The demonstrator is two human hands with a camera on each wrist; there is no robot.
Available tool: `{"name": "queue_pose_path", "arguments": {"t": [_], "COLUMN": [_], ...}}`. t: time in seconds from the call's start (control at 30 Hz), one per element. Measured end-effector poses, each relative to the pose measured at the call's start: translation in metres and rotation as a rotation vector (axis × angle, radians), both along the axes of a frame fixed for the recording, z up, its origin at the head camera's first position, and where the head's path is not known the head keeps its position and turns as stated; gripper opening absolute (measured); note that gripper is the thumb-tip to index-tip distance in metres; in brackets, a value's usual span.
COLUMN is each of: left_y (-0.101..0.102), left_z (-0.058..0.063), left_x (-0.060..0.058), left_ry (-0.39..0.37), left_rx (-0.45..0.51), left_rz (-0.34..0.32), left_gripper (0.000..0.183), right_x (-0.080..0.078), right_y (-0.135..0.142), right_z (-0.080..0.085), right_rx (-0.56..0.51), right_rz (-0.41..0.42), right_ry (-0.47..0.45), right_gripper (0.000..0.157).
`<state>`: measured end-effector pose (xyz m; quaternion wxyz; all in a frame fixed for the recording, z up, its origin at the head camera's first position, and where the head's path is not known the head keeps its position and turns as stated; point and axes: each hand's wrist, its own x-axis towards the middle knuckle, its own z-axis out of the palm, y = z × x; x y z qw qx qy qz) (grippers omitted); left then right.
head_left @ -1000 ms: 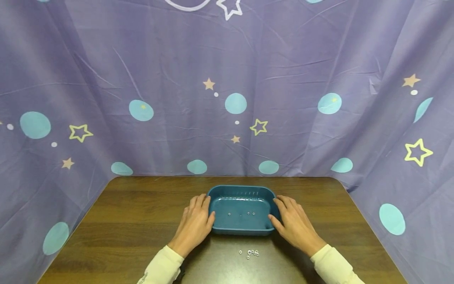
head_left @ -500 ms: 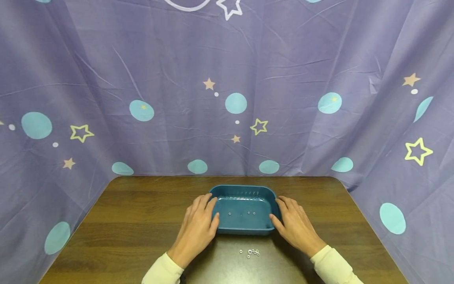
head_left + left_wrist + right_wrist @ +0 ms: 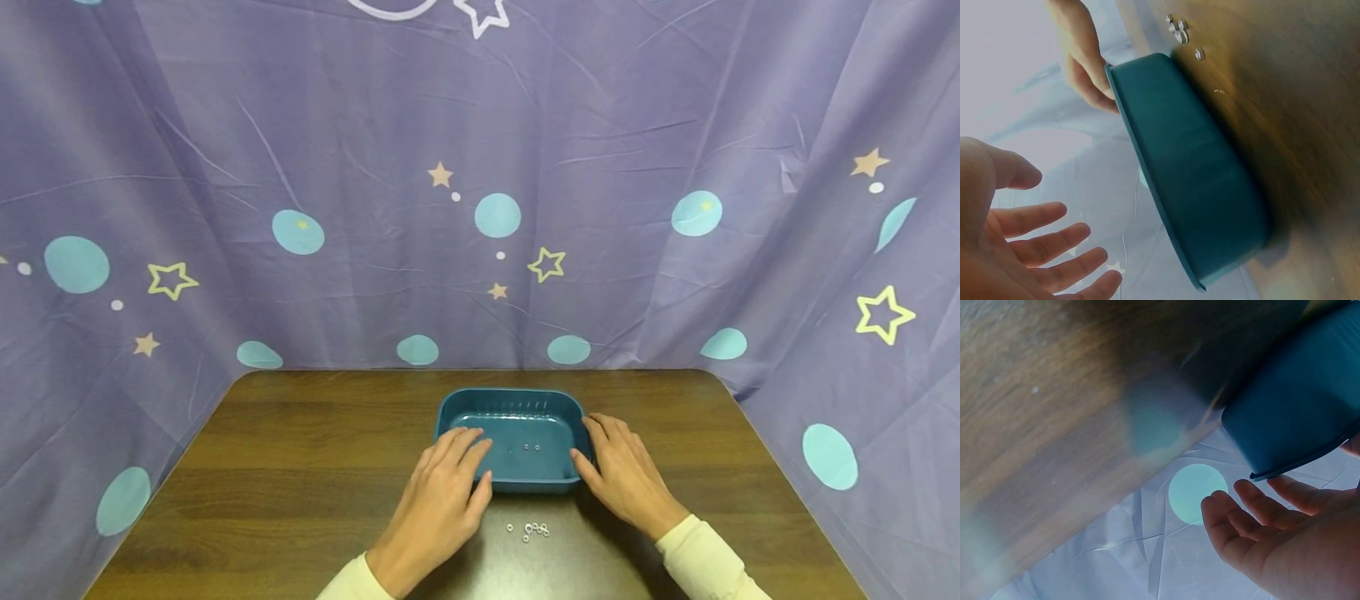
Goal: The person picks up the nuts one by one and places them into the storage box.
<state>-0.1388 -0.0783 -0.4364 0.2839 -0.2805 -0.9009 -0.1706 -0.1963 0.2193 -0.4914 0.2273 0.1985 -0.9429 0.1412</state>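
Note:
The teal rectangular tray [image 3: 525,482] sits on the table, with two small metal nuts [image 3: 531,447] visible on its floor. My left hand [image 3: 442,496] is over the tray's near left corner, fingers spread and loosely bent; in the left wrist view the same hand [image 3: 997,219] holds nothing. At the tray's right end my right hand [image 3: 622,475] rests lightly, thumb by the front corner and fingertips at the rim. The right wrist view shows that hand [image 3: 1291,531] with relaxed fingers, the index fingertip right at the tray rim [image 3: 1310,459]. The left hand hides part of the tray.
Several more metal nuts [image 3: 536,529] lie in a loose group on the wooden table [image 3: 300,483] in front of the tray. A purple curtain [image 3: 375,275] with stars and dots hangs behind the table and along both sides.
My left hand has left the tray's left side and come right and toward me, over the near left corner, covering a nut inside. My right hand stays at the tray's right end.

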Motion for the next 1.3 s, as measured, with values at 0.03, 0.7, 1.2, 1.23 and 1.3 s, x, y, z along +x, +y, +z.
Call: {"name": "queue_pose_path", "arguments": {"t": [0.03,0.7,1.2,1.23,1.3], "left_y": [0.001,0.018,0.025,0.025,0.026], "left_z": [-0.001,-0.015,-0.025,-0.026,-0.029], "left_x": [0.001,0.014,0.018,0.018,0.019], "left_ry": [0.001,0.017,0.011,0.015,0.003], "left_rx": [0.001,-0.053,-0.139,-0.155,-0.189], "left_rz": [-0.006,-0.113,-0.156,-0.156,-0.156], "left_gripper": [0.036,0.024,0.023,0.023,0.022], "right_x": [0.000,-0.001,-0.001,-0.001,-0.001], "right_y": [0.000,0.001,0.001,0.001,0.001], "right_z": [0.000,-0.001,-0.001,-0.001,-0.001], "right_rx": [-0.001,-0.005,-0.018,-0.018,-0.020], "right_rz": [0.001,0.012,0.012,0.011,0.010], "right_ry": [0.002,0.008,0.002,0.001,-0.003], "right_gripper": [0.059,0.058,0.058,0.058,0.058]}}
